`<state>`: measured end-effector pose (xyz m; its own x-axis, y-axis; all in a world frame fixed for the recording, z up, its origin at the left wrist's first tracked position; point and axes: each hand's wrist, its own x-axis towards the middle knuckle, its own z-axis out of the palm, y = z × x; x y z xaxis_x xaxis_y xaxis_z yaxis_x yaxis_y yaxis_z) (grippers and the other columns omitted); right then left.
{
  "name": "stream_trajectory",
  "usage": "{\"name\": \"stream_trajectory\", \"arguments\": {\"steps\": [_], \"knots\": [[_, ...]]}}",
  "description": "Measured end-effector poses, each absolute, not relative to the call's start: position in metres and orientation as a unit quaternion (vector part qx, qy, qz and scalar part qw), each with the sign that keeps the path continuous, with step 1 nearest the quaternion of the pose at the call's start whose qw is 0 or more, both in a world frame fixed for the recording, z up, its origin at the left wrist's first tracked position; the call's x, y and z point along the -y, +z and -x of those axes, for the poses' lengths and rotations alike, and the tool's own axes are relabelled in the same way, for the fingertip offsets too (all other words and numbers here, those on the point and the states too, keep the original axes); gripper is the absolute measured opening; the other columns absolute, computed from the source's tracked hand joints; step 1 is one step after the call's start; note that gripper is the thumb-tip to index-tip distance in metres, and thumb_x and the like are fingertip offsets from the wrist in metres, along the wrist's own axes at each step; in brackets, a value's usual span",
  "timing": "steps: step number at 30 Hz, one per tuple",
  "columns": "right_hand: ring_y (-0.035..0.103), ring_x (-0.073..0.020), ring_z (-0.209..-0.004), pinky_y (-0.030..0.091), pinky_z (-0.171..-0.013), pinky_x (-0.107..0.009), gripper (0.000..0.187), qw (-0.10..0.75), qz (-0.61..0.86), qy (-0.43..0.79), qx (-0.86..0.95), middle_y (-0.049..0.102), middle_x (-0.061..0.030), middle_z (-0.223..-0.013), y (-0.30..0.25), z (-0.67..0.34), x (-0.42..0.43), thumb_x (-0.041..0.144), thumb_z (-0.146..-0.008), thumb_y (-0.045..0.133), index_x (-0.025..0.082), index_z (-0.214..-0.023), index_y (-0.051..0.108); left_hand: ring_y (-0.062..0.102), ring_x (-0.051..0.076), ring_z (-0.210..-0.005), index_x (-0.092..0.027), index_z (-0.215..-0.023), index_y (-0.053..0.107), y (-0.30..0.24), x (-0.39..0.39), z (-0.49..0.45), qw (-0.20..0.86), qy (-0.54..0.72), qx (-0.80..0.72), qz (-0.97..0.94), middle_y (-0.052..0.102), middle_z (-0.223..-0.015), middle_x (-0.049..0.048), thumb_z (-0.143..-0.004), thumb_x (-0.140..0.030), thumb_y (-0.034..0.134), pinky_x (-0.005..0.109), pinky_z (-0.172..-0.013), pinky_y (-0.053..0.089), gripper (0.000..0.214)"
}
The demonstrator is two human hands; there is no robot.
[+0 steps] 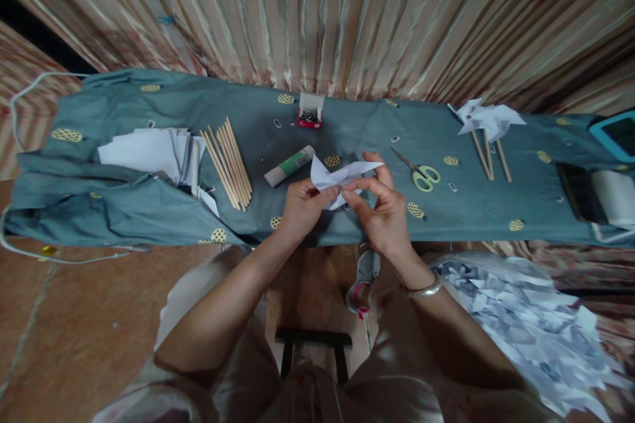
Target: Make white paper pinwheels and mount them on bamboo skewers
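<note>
A white paper pinwheel [327, 176] with folded points is held between both hands over the front of the table. My left hand [301, 209] pinches its middle from the left, thumb on top. From the right, my right hand [380, 205] closes thumb and forefinger near the same middle, its other fingers curled behind the paper. Whether a pin sits between the fingertips is too small to make out. Just left of the paper lies a glue stick [289, 166] with a green label. Scissors [417, 170] with light green handles rest to the right.
Behind the hands stands an open red box of small metal pins [310, 112]. Wooden sticks [227, 165] and stacked white paper [143, 153] lie left. Finished pinwheels on sticks [489, 122] and a dark phone-like object [578, 192] are right. White paper pieces [530, 324] heap below right.
</note>
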<state>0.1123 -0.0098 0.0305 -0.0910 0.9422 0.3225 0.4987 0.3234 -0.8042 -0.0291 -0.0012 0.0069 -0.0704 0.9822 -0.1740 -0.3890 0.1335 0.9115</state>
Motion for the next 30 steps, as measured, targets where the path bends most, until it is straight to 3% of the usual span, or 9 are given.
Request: {"name": "stream_trajectory", "arguments": {"steps": [12,30], "knots": [[0.043,-0.0247,-0.136,0.03,-0.116,-0.052,0.002,0.424,0.518,0.299,0.68,0.061,-0.005,-0.124,0.027,-0.1169,0.0063,0.024,-0.083,0.065,0.025,-0.082,0.067,0.057,0.013,-0.059,-0.016,-0.064,0.073,0.0037,0.0008,0.0296,0.585,0.56,-0.468,-0.353,0.07,-0.064,-0.0006,-0.053,-0.034,0.084,0.024,-0.06,0.044,0.024],[0.048,-0.0238,-0.131,0.033,-0.114,-0.049,0.003,0.428,0.506,0.314,0.68,0.062,-0.0041,-0.124,0.0258,-0.118,0.0049,0.026,-0.082,0.066,0.024,-0.08,0.067,0.06,0.015,-0.064,-0.016,-0.064,0.073,0.0068,0.0017,0.0298,0.593,0.552,-0.465,-0.357,0.07,-0.067,0.0006,-0.055,-0.034,0.084,0.026,-0.062,0.046,0.023]]}}
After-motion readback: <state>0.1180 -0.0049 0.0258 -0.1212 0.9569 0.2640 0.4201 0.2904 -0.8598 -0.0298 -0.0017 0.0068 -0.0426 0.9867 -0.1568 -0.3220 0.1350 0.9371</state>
